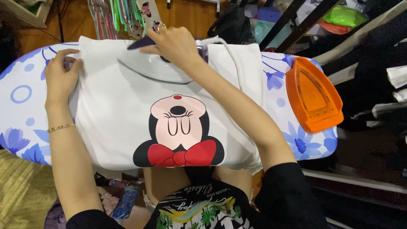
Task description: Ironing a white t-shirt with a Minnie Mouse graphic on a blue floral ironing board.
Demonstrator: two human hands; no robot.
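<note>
A white T-shirt (114,110) with a cartoon mouse face and red bow lies spread over an ironing board (19,110) covered in white cloth with blue flowers. My right hand (174,42) grips the handle of a white and purple clothes iron (157,68), which rests on the far part of the shirt. Its white cord (232,59) trails to the right over the shirt. My left hand (61,76) presses the shirt's left edge flat against the board, fingers curled over the fabric. A gold bracelet sits on that wrist.
An orange iron rest (313,95) sits at the board's right end. Coloured hangers (114,15) hang beyond the far edge, near a black bag (231,25). Dark furniture and clothes (373,63) crowd the right. A yellow-green cloth (21,191) lies at lower left.
</note>
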